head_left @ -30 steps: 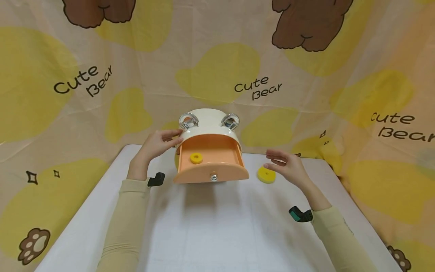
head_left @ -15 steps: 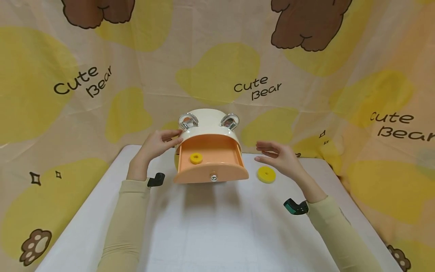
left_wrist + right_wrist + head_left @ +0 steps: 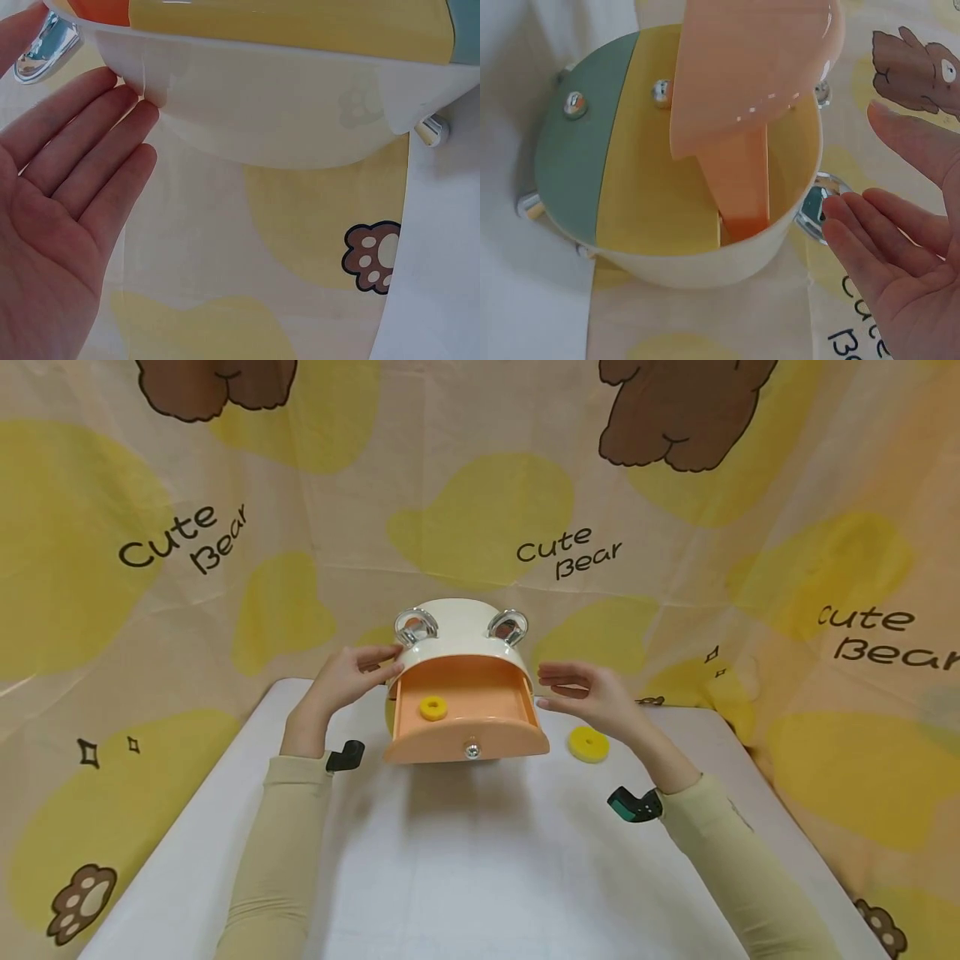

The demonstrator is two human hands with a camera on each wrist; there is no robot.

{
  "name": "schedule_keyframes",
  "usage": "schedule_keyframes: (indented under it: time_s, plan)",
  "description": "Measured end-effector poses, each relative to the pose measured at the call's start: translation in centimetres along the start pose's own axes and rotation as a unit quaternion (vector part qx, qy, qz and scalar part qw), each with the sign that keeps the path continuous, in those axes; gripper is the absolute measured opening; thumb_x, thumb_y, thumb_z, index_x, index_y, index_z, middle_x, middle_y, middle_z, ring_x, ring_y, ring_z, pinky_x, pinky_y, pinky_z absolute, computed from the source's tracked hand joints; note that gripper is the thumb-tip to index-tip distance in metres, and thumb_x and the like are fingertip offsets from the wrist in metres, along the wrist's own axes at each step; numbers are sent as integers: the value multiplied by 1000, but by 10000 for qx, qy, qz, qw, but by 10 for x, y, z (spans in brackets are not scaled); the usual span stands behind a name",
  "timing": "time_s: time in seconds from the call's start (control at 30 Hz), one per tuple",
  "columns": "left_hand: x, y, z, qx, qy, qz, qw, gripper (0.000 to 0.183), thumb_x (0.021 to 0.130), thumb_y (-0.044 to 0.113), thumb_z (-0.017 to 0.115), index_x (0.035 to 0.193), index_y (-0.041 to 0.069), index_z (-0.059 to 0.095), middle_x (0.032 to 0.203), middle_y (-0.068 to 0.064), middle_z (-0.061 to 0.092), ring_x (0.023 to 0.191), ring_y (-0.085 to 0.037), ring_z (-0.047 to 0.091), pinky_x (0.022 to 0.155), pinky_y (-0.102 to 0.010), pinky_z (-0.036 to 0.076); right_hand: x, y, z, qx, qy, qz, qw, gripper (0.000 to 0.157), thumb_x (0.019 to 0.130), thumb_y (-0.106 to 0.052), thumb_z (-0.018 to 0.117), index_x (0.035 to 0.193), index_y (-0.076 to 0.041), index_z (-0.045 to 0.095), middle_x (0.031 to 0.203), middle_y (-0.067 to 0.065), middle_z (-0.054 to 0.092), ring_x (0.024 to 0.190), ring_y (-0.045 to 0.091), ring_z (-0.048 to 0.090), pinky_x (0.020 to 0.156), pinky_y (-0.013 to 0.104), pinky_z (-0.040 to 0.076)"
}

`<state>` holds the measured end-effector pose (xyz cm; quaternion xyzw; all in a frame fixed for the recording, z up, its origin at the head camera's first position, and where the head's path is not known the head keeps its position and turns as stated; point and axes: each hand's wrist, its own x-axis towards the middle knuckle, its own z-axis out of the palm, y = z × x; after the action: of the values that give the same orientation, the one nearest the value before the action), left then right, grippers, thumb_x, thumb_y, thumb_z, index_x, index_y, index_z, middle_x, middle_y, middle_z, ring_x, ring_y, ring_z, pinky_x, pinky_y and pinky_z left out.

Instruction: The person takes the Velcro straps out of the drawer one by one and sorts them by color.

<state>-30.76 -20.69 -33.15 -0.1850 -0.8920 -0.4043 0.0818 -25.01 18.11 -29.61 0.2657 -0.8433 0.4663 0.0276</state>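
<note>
A small white drawer cabinet [image 3: 459,620] with chrome ear-shaped trims stands at the middle of the table. Its top orange drawer [image 3: 465,742] is pulled out, and a small yellow ring [image 3: 432,716] lies inside on the left. With straight fingers, my left hand [image 3: 347,681] touches the cabinet's left side; the left wrist view shows its fingertips on the white shell [image 3: 262,105]. My right hand [image 3: 596,700] holds nothing, its fingers extended beside the cabinet's right side. Whether they touch it is hard to tell. Below that hand, a larger yellow disc [image 3: 588,750] lies on the table.
In the right wrist view, a yellow drawer [image 3: 656,195] and a green drawer [image 3: 581,165] with round knobs are pushed in beneath the orange one. A printed cloth [image 3: 480,527] hangs behind the white table [image 3: 465,877].
My right hand has moved left, from over the yellow disc to the cabinet's right side. The left hand, the drawer and the small ring have stayed put.
</note>
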Motion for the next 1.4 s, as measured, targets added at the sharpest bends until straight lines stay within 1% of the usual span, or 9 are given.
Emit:
schedule_keyframes:
  time_s: [0.07, 0.17, 0.37, 0.53, 0.63, 0.83, 1.07, 1.23, 1.4]
  plan:
    - [1, -1, 0, -17, -1, -8, 10000, 55, 86, 51, 63, 131, 20, 59, 131, -5, 60, 114, -29, 61, 95, -48, 48, 4, -2, 3, 91, -49, -37, 9999, 53, 79, -18, 77, 126, -1, 58, 125, 16, 61, 114, 31, 61, 92, 29, 51]
    - [2, -2, 1, -54, -28, -9, 10000, 55, 86, 51, 64, 132, 21, 59, 132, -5, 59, 115, -30, 60, 96, -48, 48, 10, -3, 8, 188, -139, -110, 9997, 52, 79, -15, 78, 124, 2, 59, 124, 19, 62, 114, 34, 60, 94, 34, 51]
    - [3, -2, 2, -102, -23, 29, 9999, 55, 86, 50, 64, 131, 20, 59, 132, -6, 59, 115, -31, 60, 96, -49, 48, 19, -6, 18, 65, -299, -66, 9995, 53, 79, -17, 78, 125, 1, 59, 124, 17, 62, 115, 30, 60, 94, 37, 50]
    - [4, -3, 3, -123, 6, -20, 9999, 55, 86, 51, 64, 131, 21, 59, 132, -5, 59, 115, -30, 60, 96, -48, 48, 27, -9, 23, -114, -341, -66, 9993, 53, 78, -21, 79, 124, -3, 60, 123, 12, 63, 114, 25, 60, 95, 36, 51]
    - [5, -3, 3, -141, 23, 22, 9999, 54, 86, 50, 64, 131, 20, 60, 132, -6, 59, 115, -31, 60, 96, -48, 48, 33, -11, 26, -293, -382, -61, 9988, 53, 78, -24, 79, 124, -5, 61, 122, 9, 64, 113, 22, 61, 94, 32, 51]
    - [6, -5, 3, -98, 54, 61, 9999, 53, 86, 50, 64, 130, 21, 60, 131, -5, 60, 113, -29, 61, 94, -47, 49, 44, -15, 34, -513, -484, -203, 9973, 51, 77, -23, 80, 122, -5, 62, 118, 9, 66, 109, 21, 63, 93, 32, 52]
    - [6, -6, 4, -135, 61, 81, 9999, 53, 86, 49, 65, 130, 20, 61, 131, -5, 60, 112, -30, 62, 94, -48, 49, 58, -19, 45, -817, -602, -313, 9943, 50, 75, -27, 81, 118, -6, 65, 114, 7, 68, 105, 19, 65, 92, 32, 52]
    - [6, -6, 4, -203, 85, 38, 9998, 51, 86, 48, 65, 129, 20, 61, 130, -5, 61, 113, -30, 61, 95, -48, 48, 68, -20, 53, -806, -684, -335, 9938, 48, 75, -24, 81, 117, -6, 65, 114, 6, 68, 105, 18, 65, 90, 28, 52]
    - [6, -7, 5, -264, 94, 2, 9996, 51, 85, 47, 66, 128, 20, 62, 130, -5, 61, 114, -30, 61, 95, -48, 48, 75, -21, 61, -673, -832, -287, 9938, 48, 75, -20, 81, 117, -4, 64, 114, 8, 67, 105, 19, 65, 90, 26, 52]
